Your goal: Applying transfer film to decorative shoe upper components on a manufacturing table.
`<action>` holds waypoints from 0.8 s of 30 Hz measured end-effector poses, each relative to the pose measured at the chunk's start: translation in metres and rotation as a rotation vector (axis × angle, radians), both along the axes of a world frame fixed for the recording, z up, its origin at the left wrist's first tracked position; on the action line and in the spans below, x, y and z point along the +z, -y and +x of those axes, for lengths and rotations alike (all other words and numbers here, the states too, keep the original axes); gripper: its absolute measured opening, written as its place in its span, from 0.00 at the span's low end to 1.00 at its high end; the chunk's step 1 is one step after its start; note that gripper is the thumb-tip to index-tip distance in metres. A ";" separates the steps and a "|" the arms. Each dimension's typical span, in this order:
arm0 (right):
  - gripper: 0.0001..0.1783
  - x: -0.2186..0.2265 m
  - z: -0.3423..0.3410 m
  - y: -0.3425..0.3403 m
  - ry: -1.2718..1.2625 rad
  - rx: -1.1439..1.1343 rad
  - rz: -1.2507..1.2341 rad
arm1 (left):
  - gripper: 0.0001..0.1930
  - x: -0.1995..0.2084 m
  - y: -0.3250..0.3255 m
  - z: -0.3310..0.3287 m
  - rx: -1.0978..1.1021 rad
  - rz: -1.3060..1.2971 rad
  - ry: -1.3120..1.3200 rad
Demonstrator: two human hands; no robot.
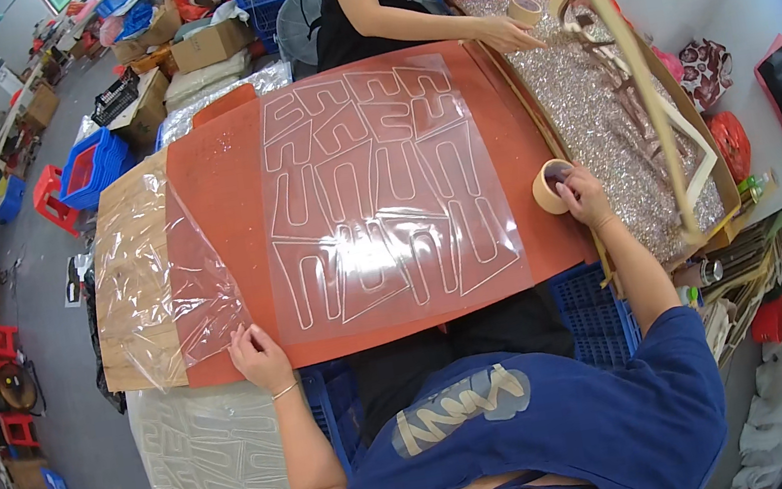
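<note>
On the red-brown board (551, 231) in front of me lies a clear sheet (507, 278) with raised white outlines of letter-like shapes. My right hand (588, 196) grips a short tan cylinder (546, 196), hollow and like a tape roll, near the board's right edge. Down at the near edge, my left hand (260, 357) rests with loosely bent fingers, slightly apart, by the corner of a crinkled clear film (198, 273). Its fingertips touch the film's edge, and I see nothing held in them. The film covers part of the left side of the board and the wood.
A tray of silvery glitter (583, 104) adjoins the board's right side. Across from me, a co-worker's hand (506, 32) holds a similar tan cylinder (525, 7). Another outlined sheet (210, 454) hangs lower left. Blue crates (587, 306) stand underneath, beside my legs.
</note>
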State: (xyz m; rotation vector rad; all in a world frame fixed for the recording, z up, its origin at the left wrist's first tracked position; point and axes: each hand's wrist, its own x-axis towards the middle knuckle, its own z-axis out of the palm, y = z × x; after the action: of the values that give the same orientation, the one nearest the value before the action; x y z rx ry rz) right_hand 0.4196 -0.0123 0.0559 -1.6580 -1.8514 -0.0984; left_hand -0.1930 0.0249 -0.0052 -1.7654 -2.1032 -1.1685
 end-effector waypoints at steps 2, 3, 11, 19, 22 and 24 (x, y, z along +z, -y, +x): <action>0.10 0.000 0.002 0.003 0.018 -0.006 0.000 | 0.11 0.004 -0.001 0.005 -0.010 -0.001 -0.003; 0.10 0.000 0.000 0.002 0.011 -0.017 -0.020 | 0.11 0.005 -0.001 0.004 -0.022 -0.021 -0.009; 0.06 0.012 -0.016 0.007 0.371 -0.123 0.286 | 0.10 -0.009 -0.008 -0.001 -0.098 0.075 -0.028; 0.12 0.000 -0.123 0.061 -0.233 -0.344 -0.370 | 0.13 -0.011 0.003 -0.008 -0.022 0.178 0.036; 0.21 -0.025 -0.126 0.047 -0.887 -0.419 -0.576 | 0.12 -0.006 0.025 0.011 -0.076 0.034 0.200; 0.21 -0.024 -0.131 0.029 -1.053 -0.413 -0.559 | 0.12 0.004 0.034 0.027 -0.097 -0.093 0.280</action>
State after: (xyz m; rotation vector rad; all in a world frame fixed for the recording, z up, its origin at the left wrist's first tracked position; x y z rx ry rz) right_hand 0.2889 -0.0409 0.0319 -1.8637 -0.7444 1.0020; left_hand -0.1655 -0.0096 -0.0012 -1.8569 -2.2803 -1.4416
